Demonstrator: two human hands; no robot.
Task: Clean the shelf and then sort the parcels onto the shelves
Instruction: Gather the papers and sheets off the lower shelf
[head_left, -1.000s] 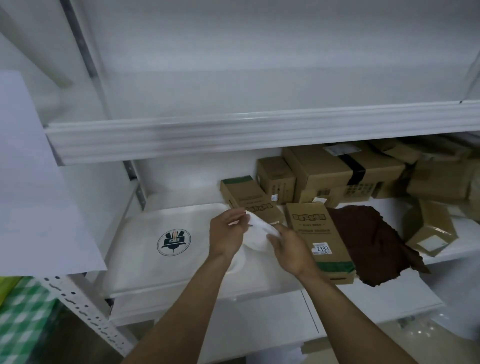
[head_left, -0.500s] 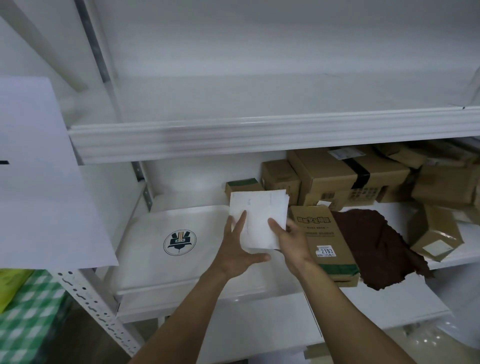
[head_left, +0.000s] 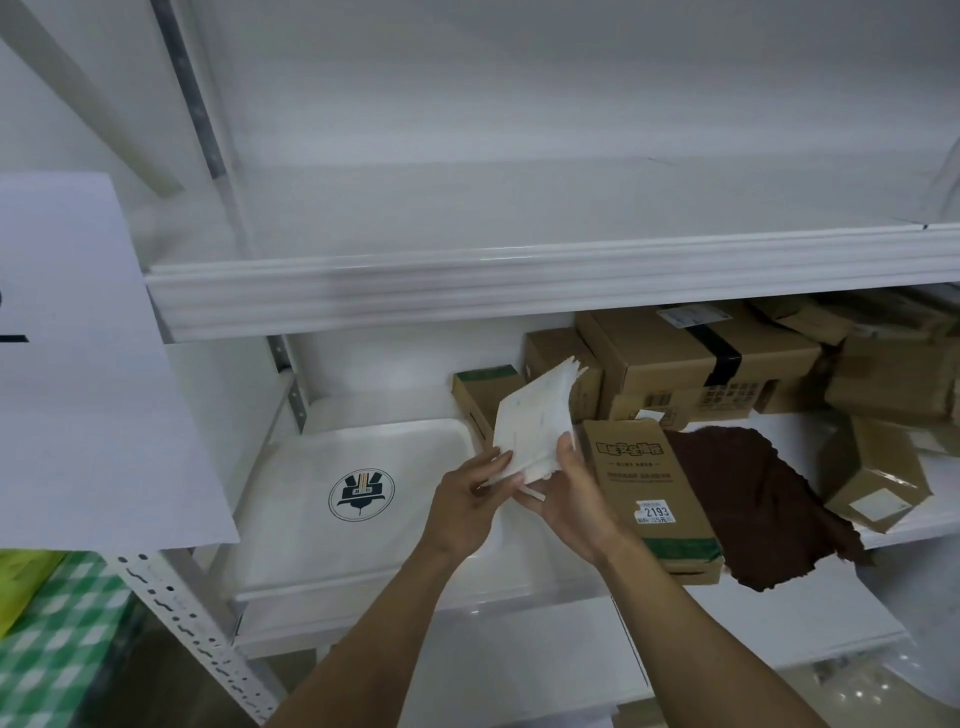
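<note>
Gripping its lower corners, the left hand (head_left: 465, 501) and right hand (head_left: 574, 493) hold a thin white parcel (head_left: 532, 428), seemingly light and floppy and best supported along that bottom edge, tilted above the lower shelf (head_left: 753, 623), cardboard boxes (head_left: 696, 364) stacked beyond.

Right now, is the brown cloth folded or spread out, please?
Spread out: the brown cloth lies opened flat on the shelf, its ragged edges showing.

A white sticker (head_left: 655, 512) on the long brown cardboard box (head_left: 631, 467) reads "2193"; the smaller print below it is too small to read. The box's bold printed characters are blurred. A round dark-green emblem (head_left: 361, 492) marks the flat white parcel (head_left: 374, 551); its wording is unreadable.
</note>
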